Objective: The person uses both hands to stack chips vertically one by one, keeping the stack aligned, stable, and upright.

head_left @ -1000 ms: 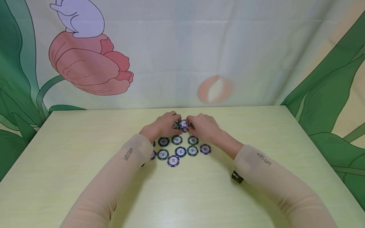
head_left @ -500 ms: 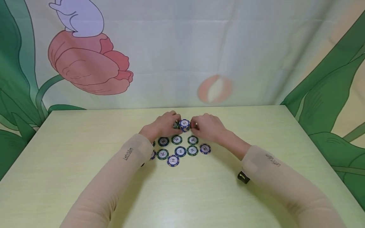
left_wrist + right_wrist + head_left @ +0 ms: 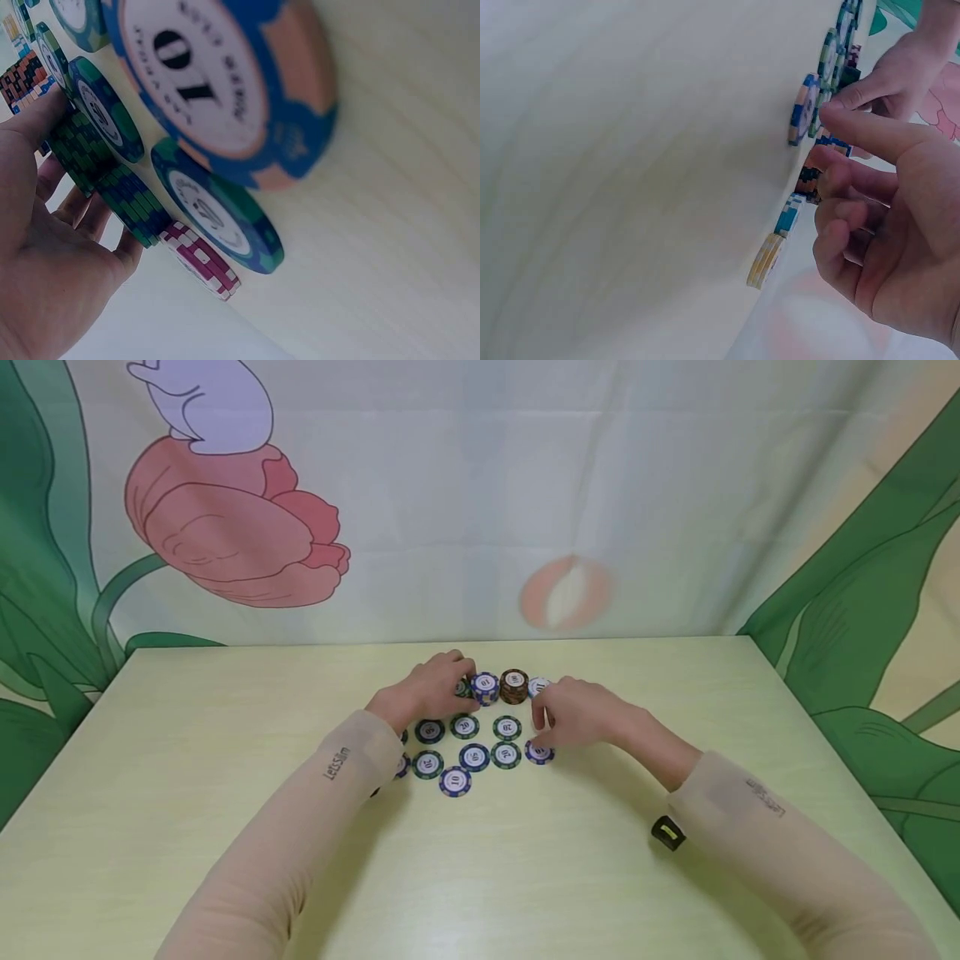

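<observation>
I had the left grip (image 3: 431, 687) closed around a green stack (image 3: 79, 154) of chips at the far row, its thumb on the near side and its fingers behind. A green-and-blue stack (image 3: 133, 204) stood next to that one by the fingers, and a maroon-and-white stack (image 3: 201, 259) lay farther along.

My right grip (image 3: 581, 710) was released, its fingers loosely bent around nothing. Its thumb was at a flat blue chip (image 3: 542, 755) at the right end of the spread; I could not tell whether they touched. Its index finger was near a light-blue stack (image 3: 537, 684), which it partly hid in the head view.

Between the two, a blue stack (image 3: 485, 689) topped with a 10 stood just beside a brown stack (image 3: 513, 686). From the right wrist I also saw a yellow-and-white stack (image 3: 766, 262) past the light-blue one.

Nearer me on the pale surface (image 3: 480, 885), green, dark-blue and blue chips lay flat, one blue chip (image 3: 455, 782) nearest of all.
</observation>
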{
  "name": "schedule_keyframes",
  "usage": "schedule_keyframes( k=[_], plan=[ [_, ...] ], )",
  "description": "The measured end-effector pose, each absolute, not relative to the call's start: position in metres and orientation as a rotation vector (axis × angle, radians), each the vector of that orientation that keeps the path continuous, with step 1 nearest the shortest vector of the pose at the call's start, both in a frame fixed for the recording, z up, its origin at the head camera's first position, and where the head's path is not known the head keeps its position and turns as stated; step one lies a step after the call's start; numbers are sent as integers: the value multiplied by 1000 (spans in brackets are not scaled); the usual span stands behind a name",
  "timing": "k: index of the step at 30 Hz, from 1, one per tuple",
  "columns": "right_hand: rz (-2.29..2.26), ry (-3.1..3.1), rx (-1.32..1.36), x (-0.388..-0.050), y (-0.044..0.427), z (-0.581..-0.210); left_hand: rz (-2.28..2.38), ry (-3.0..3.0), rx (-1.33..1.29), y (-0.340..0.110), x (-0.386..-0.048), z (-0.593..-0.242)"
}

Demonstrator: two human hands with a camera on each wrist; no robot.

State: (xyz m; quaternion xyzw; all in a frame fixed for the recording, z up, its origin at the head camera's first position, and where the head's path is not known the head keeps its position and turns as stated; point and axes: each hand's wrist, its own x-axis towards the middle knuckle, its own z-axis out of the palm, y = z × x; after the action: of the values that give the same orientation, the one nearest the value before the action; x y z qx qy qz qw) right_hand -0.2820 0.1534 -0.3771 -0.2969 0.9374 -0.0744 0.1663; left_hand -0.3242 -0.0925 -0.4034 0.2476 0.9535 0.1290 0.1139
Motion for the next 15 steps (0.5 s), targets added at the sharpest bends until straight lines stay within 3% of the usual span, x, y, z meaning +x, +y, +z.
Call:
schedule_keyframes(
  k=[15],
  plan=[
    [-271, 2507, -964, -271, 161, -376, 379, 2795, 722, -92, -324, -403]
  ],
)
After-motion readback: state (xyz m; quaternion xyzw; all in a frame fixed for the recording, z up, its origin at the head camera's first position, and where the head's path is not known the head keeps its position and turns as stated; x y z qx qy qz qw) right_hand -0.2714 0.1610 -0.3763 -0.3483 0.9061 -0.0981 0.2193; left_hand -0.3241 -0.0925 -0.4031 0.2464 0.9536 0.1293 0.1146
